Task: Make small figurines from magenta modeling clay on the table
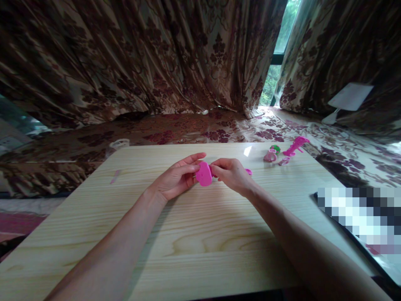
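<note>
A flat pink plastic piece with a rounded outline [205,174] is held up above the middle of the table. My left hand [180,177] grips its left edge, the thumb on top and the other fingers partly behind it. From the other side, my right hand [230,172] pinches at the right edge of the same piece; its fingertips are partly hidden, so any small part between them cannot be made out. Just beyond my right hand, another pink part [248,172] lies on the table, mostly covered by the hand.
The pale wooden table [200,246] carries a pink toy-like stand [295,146], a clear pink piece [270,155], a green item [275,149] and a small pink piece [284,161] at the far right. A dark-edged, pixelated object [328,211] sits right. A white lamp [351,97] stands behind.
</note>
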A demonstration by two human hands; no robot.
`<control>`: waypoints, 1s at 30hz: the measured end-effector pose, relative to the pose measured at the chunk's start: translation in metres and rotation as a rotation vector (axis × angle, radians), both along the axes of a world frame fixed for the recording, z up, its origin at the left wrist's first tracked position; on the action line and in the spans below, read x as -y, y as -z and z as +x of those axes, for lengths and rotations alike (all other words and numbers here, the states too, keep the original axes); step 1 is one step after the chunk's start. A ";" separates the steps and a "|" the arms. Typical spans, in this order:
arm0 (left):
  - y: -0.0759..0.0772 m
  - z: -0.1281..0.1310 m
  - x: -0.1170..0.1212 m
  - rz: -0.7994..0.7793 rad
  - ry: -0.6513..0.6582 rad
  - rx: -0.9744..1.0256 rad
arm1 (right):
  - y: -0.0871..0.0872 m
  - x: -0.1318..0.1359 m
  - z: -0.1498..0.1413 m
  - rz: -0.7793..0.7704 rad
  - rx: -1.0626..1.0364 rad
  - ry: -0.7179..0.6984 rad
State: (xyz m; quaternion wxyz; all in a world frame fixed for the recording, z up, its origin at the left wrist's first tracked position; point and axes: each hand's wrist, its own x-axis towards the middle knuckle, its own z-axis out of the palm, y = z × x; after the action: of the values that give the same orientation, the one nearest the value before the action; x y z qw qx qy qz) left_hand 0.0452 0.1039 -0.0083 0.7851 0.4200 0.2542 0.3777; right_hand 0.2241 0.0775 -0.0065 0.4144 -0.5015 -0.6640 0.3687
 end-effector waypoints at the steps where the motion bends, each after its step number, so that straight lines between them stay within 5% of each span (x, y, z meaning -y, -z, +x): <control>1: 0.000 0.000 0.000 -0.003 0.006 -0.005 | 0.000 0.000 0.000 -0.001 -0.003 0.012; 16: -0.003 0.002 0.001 -0.033 -0.041 0.028 | 0.001 -0.006 0.006 -0.020 -0.084 0.056; 30: -0.004 0.001 -0.002 -0.109 -0.144 0.077 | 0.002 -0.004 0.005 0.083 0.097 0.086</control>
State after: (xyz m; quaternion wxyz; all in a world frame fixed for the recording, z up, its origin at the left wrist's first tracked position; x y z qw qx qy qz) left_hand 0.0467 0.1063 -0.0040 0.7867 0.3423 0.2735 0.4348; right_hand 0.2291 0.0811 -0.0084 0.4178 -0.5291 -0.6757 0.2981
